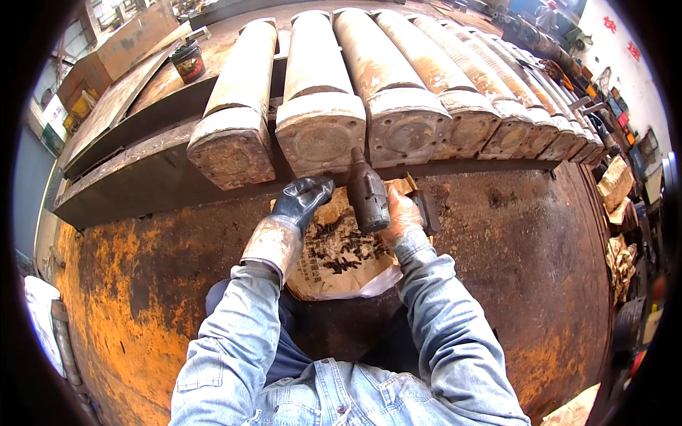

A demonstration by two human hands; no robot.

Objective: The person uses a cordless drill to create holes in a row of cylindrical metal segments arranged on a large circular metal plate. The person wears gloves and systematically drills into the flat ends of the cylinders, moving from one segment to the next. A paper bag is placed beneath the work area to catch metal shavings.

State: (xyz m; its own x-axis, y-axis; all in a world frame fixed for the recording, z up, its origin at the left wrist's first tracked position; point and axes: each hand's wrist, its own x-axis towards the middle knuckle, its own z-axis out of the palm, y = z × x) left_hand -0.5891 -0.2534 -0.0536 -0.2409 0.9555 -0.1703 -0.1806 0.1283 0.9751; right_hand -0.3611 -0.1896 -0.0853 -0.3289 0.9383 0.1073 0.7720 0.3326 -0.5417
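Note:
My right hand, in a thin see-through glove, grips a dark impact wrench. The tool's nose points away from me, at the lower edge of a square end plate on a rusty ribbed cylinder. My left hand wears a black coated glove with a pale cuff. Its fingers are curled closed just below that plate, left of the wrench; whatever they hold is hidden. Beneath both hands lies a brown paper sack with many small dark pieces, like bolts, scattered over it.
More such cylinders lie side by side on a dark steel beam, running off right. A dark bucket stands at far left. Crumpled brown paper and assorted parts line the right side. A person is far off at upper right.

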